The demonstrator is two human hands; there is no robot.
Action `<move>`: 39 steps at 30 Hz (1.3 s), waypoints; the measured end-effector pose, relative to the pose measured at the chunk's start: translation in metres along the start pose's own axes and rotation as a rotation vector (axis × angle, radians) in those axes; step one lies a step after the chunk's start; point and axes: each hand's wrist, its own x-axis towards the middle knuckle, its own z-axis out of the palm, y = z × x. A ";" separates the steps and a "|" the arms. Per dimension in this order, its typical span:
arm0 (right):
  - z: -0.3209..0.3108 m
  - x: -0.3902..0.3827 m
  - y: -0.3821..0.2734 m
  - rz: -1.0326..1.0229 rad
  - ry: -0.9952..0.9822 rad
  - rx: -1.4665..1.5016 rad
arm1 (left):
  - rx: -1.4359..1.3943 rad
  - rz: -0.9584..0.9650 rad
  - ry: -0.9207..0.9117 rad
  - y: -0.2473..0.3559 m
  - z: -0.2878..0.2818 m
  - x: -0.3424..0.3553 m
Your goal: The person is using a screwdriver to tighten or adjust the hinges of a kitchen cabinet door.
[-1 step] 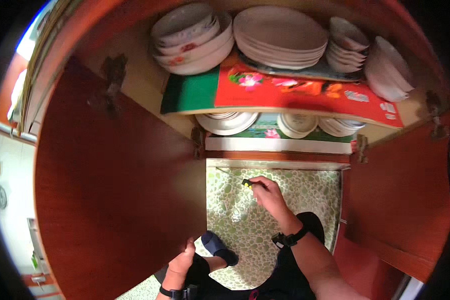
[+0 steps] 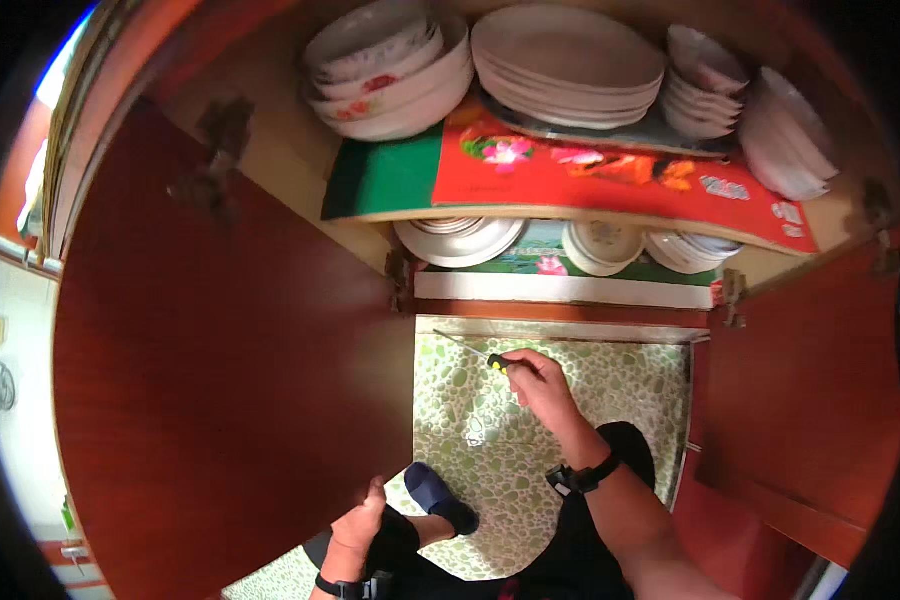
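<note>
My right hand (image 2: pixel 544 388) is closed round the black-and-yellow handle of a screwdriver (image 2: pixel 499 363). Its thin metal shaft points away to the left, its tip close to the bottom front of the cabinet. My left hand (image 2: pixel 358 522) grips the free edge of the left cabinet door (image 2: pixel 240 400); the thumb shows at the edge and some fingers are hidden. That brown door stands wide open, with metal hinges (image 2: pixel 398 283) on its cabinet side. Opposite it, the right cabinet door (image 2: pixel 800 400) is also swung open.
The upper shelf (image 2: pixel 385 180) carries stacked bowls (image 2: pixel 395 115), plates (image 2: pixel 570 60), small bowls (image 2: pixel 700 100) and larger bowls (image 2: pixel 785 135). More dishes (image 2: pixel 460 245) sit on the lower shelf. Below lies a green pebble-patterned floor (image 2: pixel 490 420), with my slippered foot (image 2: pixel 435 495) on it.
The view has shifted very slightly. Both hands keep their holds on the screwdriver and the left door, with almost no movement.
</note>
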 end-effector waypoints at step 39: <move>0.011 0.072 -0.058 -0.454 -0.054 -0.299 | -0.382 -0.248 0.031 -0.016 -0.051 0.028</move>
